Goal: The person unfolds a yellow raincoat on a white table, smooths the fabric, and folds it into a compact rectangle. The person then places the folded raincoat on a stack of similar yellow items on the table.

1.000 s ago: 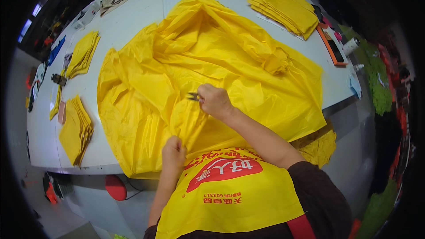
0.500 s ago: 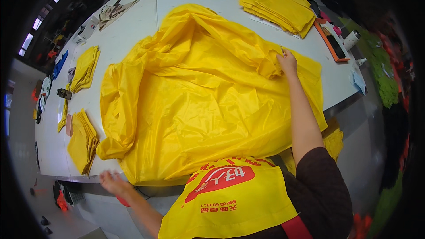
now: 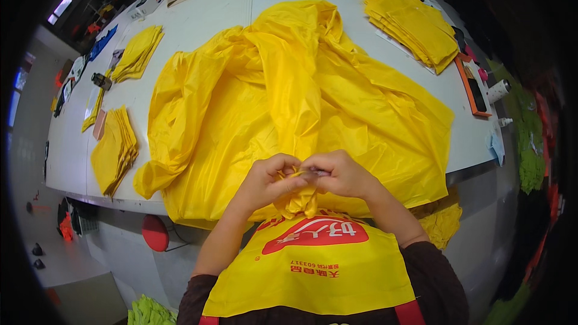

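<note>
A large, thin, shiny yellow garment lies crumpled across the near half of the table, with a sleeve-like gathered strip drawn toward me. My left hand is closed, pinching the end of that strip just above my apron. Close against it, the fingers of my right hand are closed on a small metal tool, its tip at the pinched cloth. Fingers hide most of the tool, so its exact kind is unclear. Below the hands, a bunched end of yellow cloth hangs over my yellow apron.
Folded yellow pieces are stacked at the table's far right and left. An orange tray and a white bottle sit by the right edge. Below the table are a red round seat and yellow cloth.
My right hand has come from the garment's right side to the middle in front of me, bringing the gathered strip. My left hand has moved from the lower left to join it and pinch the cloth.
</note>
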Tool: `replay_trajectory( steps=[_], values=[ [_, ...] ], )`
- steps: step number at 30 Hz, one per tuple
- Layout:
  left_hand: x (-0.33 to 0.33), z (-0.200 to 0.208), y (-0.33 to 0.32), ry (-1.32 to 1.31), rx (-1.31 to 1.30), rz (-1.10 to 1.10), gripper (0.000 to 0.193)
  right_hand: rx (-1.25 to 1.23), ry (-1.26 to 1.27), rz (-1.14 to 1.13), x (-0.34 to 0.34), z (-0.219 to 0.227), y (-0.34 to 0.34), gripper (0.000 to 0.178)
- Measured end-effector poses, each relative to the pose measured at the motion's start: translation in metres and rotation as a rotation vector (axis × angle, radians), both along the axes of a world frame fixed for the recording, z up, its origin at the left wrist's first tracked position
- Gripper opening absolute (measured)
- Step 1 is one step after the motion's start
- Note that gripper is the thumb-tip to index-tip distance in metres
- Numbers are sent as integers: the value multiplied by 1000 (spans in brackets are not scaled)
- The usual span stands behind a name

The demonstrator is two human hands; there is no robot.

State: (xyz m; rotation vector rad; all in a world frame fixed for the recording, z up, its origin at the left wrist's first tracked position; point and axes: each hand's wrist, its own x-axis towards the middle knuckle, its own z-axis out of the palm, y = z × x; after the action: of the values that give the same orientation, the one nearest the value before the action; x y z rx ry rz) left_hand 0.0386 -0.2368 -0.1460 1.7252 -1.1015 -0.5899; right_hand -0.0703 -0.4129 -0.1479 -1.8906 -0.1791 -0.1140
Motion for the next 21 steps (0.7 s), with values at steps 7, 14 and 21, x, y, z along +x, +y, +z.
replay_trajectory(
  steps=[7,14,21],
  values=[
    [-7,-27,8,960,-486,550,17,420,130,-335,-14,-21,13,28],
    [-7,-30,9,1110,-603,442,31,271,149,-438,-3,-31,46,16],
    [8,-51,40,1259,-431,291,29,1033,246,-318,8,-31,29,15]
  ],
)
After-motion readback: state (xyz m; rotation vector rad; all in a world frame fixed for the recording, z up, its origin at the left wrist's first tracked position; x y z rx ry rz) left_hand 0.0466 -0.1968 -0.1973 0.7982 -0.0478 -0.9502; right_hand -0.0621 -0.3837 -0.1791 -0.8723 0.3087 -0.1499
